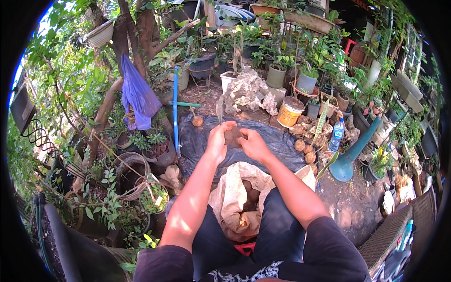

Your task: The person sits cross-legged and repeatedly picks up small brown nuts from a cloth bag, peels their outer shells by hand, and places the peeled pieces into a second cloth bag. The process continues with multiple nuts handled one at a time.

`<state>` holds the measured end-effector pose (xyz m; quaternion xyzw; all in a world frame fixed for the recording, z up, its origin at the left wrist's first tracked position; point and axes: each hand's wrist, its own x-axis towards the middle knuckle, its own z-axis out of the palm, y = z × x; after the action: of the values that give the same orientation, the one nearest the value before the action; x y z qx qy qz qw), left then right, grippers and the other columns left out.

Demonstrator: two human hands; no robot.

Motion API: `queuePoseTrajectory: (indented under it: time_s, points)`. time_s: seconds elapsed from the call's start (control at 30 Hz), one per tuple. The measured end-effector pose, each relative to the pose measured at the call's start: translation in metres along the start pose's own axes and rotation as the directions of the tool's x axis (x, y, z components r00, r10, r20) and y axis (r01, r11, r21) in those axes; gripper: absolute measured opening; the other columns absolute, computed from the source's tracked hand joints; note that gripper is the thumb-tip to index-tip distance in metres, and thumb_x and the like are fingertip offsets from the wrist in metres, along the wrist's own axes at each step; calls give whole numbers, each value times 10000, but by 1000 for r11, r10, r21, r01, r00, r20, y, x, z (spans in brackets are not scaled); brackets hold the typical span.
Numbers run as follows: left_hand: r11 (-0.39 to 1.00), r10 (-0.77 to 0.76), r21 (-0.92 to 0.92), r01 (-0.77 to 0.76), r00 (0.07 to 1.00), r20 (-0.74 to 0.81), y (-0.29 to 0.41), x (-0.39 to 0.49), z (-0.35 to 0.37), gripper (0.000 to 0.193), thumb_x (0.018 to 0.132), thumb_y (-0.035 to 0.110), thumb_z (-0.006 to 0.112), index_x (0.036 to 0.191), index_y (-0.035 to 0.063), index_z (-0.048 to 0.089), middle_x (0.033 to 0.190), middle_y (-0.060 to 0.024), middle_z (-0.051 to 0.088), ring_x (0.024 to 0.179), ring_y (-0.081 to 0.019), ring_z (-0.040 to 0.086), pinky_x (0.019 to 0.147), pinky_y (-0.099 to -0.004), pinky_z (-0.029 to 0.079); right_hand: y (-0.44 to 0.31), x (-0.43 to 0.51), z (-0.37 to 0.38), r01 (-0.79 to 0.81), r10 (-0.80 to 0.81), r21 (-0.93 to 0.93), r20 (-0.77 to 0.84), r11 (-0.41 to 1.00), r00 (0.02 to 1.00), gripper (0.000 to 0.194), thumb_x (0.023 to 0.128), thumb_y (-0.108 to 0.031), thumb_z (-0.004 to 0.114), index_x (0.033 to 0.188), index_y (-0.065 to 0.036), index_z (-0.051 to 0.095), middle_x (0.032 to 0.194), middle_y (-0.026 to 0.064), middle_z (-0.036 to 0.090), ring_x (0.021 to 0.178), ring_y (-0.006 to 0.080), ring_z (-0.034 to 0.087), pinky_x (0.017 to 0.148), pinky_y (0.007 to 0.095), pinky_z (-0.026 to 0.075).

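Observation:
My left hand [219, 141] and my right hand [254, 143] hold a brown ball of soil [233, 137] between them, above a black plastic sheet [197, 148]. A narrow leaf [220, 107] stands up at the ball's upper left, beside my left fingertips. Between my knees an open woven sack [229, 197] holds dark brown soil [250, 197]. Several brown balls [310, 157] lie along the sheet's right edge, with long mottled leaves [321, 121] rising by them. Another ball with a small stem [197, 121] lies at the sheet's upper left.
Right of the sheet stand a water bottle [337, 135] and a teal funnel-shaped object [343, 167]. Beyond it are a yellow-orange bucket [290, 112] and a rough pale rock [246, 88]. A blue pipe [175, 112], a hanging purple plastic bag [138, 95] and potted plants stand left.

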<state>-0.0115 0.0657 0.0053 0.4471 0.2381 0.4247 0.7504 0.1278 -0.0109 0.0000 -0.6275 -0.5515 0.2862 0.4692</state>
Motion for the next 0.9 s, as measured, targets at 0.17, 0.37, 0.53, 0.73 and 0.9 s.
queuePoseTrajectory:
  time_s: [0.17,0.37,0.53,0.73,0.9]
  points:
    - [828,169,522,-205,979,116,3,-10,5,201,897,146,651,1022,-2,705,1006,-95,707,888,-155,665,779,-327,529,-18,-13,4,186,-187,-66,-10,980,982,330,882,-87,617,1191,15,674,1055,207,742,1029,356,713,883,422,521]
    - [518,577,675,-526,797,179,9,-18,20,231,885,168,704,1010,-24,676,959,-144,662,901,-292,674,820,-382,517,-22,-12,6,212,-210,9,-121,977,970,250,872,33,624,1121,52,647,1005,101,729,905,137,669,834,318,538]
    - [536,624,665,-519,775,102,8,-13,16,207,890,164,719,937,-18,631,894,-95,605,845,-218,604,782,-351,483,-19,-9,10,165,-158,52,-110,985,981,401,847,61,648,1245,55,601,1113,87,719,997,134,664,903,314,538]
    - [653,631,570,-499,775,-45,15,-14,13,395,918,129,709,672,59,407,624,45,397,629,-59,343,555,-303,303,-38,-23,14,243,-240,33,-75,969,968,435,823,-76,732,1235,17,627,1114,175,739,1062,285,714,923,375,529]
    - [657,657,526,-541,752,-48,11,-3,-5,456,895,127,723,668,22,342,600,8,279,594,-85,318,525,-334,291,-59,-32,16,233,-236,-71,-45,970,971,412,843,-76,752,1223,26,632,1113,196,727,1038,307,716,908,379,537]
